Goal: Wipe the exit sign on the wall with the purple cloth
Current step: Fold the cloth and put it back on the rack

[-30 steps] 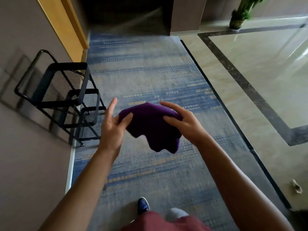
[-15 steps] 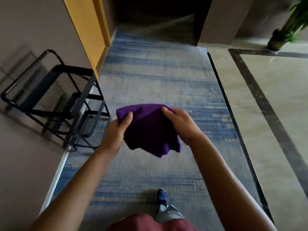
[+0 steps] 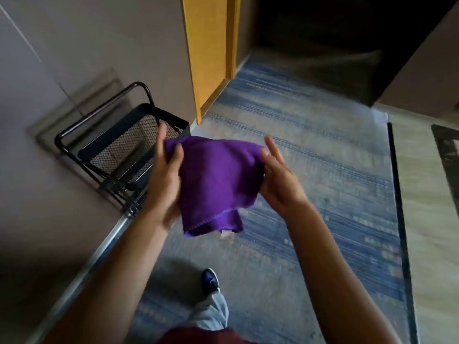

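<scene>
Both hands hold the purple cloth (image 3: 218,180) taut at chest height, left hand (image 3: 164,180) at nine o'clock, right hand (image 3: 278,180) at three, fingers pinching its upper corners, likely to fold a wiping pad; no exit sign is in view.

This looks like a corridor in a hotel or office building. A long blue and grey patterned carpet runner (image 3: 310,170) covers the floor, and beside the runner on its right lies polished pale stone flooring (image 3: 432,219) with a dark inlaid border. Left of the runner stand a plain taupe wall (image 3: 87,45), a yellow wooden door frame (image 3: 206,58) and a black wire-mesh cart (image 3: 119,150).
</scene>
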Demonstrator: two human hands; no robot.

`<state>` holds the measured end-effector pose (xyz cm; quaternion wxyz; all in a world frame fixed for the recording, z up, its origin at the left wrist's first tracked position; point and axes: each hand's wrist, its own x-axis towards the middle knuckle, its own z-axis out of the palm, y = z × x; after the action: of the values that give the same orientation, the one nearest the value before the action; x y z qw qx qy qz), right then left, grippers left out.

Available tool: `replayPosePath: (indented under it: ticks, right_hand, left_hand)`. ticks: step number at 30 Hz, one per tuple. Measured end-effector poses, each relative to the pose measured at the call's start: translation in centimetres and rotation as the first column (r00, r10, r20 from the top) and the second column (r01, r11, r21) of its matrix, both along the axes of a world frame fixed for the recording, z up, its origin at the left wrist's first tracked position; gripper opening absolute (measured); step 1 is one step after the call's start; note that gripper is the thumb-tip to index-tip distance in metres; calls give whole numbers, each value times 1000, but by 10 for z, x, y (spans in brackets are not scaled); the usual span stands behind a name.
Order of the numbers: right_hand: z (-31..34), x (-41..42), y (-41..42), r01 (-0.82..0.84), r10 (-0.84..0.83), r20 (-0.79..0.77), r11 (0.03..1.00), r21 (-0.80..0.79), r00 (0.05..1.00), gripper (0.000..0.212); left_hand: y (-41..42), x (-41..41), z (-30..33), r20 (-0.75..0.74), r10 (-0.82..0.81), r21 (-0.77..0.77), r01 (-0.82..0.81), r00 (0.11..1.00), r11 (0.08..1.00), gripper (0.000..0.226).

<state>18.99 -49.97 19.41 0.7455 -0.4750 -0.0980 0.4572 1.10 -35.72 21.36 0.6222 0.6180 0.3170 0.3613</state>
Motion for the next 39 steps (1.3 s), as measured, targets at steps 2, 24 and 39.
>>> replayPosePath:
  ticks: [2, 24, 39]
  right_hand:
    - [-22, -1, 23, -63, 61, -37, 997, -45, 997, 61]
    - [-34, 143, 316, -486, 522, 345, 853, -190, 780, 49]
    - [-133, 88, 522, -504, 741, 656, 518, -692, -139, 112]
  left_hand:
    - [21, 16, -6, -58, 39, 135, -31, 998, 990, 58]
    - [206, 95, -24, 44, 360, -394, -315, 932, 863, 49]
    - [324, 38, -159, -513, 491, -87, -611, 704, 787, 59]
